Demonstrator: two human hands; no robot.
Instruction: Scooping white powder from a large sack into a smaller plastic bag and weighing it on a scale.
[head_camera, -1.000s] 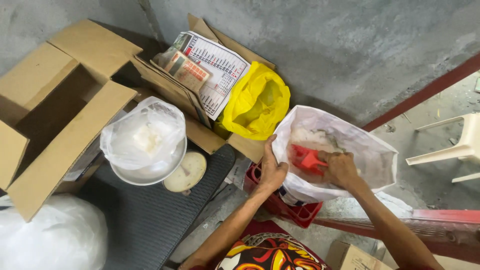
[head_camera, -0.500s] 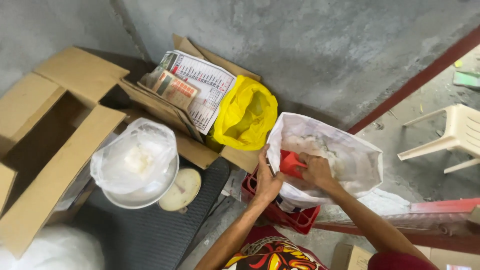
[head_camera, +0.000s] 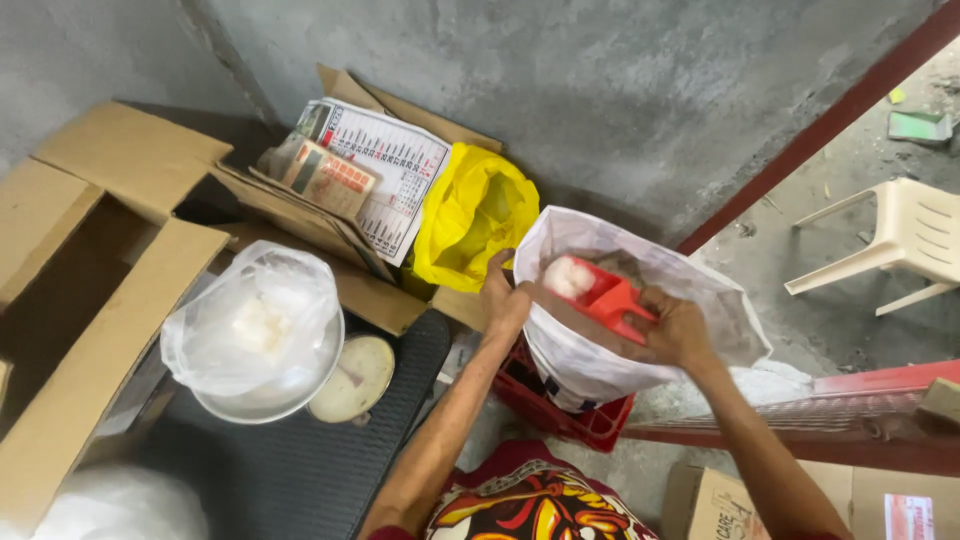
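Observation:
A large white sack (head_camera: 585, 360) stands open in a red crate (head_camera: 560, 412). My left hand (head_camera: 503, 296) grips the sack's near rim and holds it open. My right hand (head_camera: 678, 330) is inside the sack's mouth, shut on the handle of a red plastic scoop (head_camera: 608, 293). The scoop is raised above the contents with a heap of white granules (head_camera: 568, 274) in its front end.
A clear plastic bag (head_camera: 255, 322) with white granules sits in the metal pan of a weighing scale (head_camera: 345, 380) on a black ribbed mat (head_camera: 300, 470). Open cardboard boxes (head_camera: 95, 300), a yellow bag (head_camera: 475, 215), a calendar (head_camera: 385, 175), a white plastic chair (head_camera: 900, 240).
The red scoop has come up out of the sack with white granules in it. My left hand stays on the sack's rim. The camera has shifted slightly.

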